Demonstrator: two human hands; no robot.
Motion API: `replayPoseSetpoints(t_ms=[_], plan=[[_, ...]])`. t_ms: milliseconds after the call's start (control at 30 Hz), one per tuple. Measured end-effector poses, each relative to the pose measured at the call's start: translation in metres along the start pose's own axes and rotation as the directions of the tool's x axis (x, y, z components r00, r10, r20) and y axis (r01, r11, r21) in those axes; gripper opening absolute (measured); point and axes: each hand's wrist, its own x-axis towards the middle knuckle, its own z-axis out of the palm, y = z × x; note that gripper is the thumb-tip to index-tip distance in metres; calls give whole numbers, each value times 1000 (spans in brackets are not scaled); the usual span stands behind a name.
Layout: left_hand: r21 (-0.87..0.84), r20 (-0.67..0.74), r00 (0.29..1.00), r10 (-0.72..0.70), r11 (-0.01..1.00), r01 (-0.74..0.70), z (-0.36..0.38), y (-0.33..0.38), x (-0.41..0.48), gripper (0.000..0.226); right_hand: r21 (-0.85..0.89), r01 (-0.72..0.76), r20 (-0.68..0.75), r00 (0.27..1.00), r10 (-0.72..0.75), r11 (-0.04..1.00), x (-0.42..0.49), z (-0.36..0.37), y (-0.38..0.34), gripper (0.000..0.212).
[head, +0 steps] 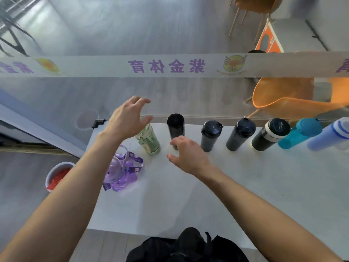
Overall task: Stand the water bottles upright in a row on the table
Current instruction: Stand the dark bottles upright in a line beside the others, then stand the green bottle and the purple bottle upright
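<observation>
Several bottles stand upright in a row along the far edge of the white table: a clear green bottle, a black one, two dark blue ones, a black-and-white one, a turquoise one and a pale blue one. A clear purple bottle with a purple strap sits at the table's left, under my left forearm. My left hand hovers open just above the green bottle's top. My right hand is open in front of the black bottle, touching nothing.
A white banner with purple characters stretches across behind the table. An orange chair stands at the back right. A white bucket with red contents is on the floor to the left. A black bag lies below the table's near edge.
</observation>
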Motion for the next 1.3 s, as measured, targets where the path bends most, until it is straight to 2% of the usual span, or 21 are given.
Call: replayPoseSetpoints(t_ms=[100,200,267,333,433,500,567,667,833,967,1300], plan=[[-28,-8,998,-64,998,64,-5,-39,-17,50,95,75,-112,992,-65,993,20,2,-35,55],[-77,40,992,-119,990,122,-2,-77,-32,54,133,48,-165,986,-26,990,41,18,-61,80],[-73,164,976,-146,984,160,6,-99,-43,75,154,-33,-158,986,58,987,55,35,-71,100],[-32,353,925,-142,986,163,17,-119,-56,101,182,-115,-167,975,146,977,67,52,-78,113],[84,560,826,-63,996,19,37,-141,-80,121,225,-167,-249,943,222,960,82,71,-86,123],[127,608,794,6,986,-105,52,-151,-96,123,238,-177,-278,930,241,955,93,77,-89,115],[138,625,778,66,971,-194,64,-157,-108,122,206,-192,-299,921,248,960,102,80,-91,89],[135,597,790,143,952,-274,70,-164,-113,119,206,-221,-339,897,282,953,108,76,-94,68],[139,564,797,216,927,-350,70,-175,-107,109,220,-251,-363,876,318,943,117,74,-99,69],[140,545,809,218,928,-345,72,-185,-102,111,206,-248,-374,874,310,947,125,76,-103,66],[155,493,861,129,960,-232,71,-220,-89,107,195,-280,-377,863,336,940,122,87,-108,73]])
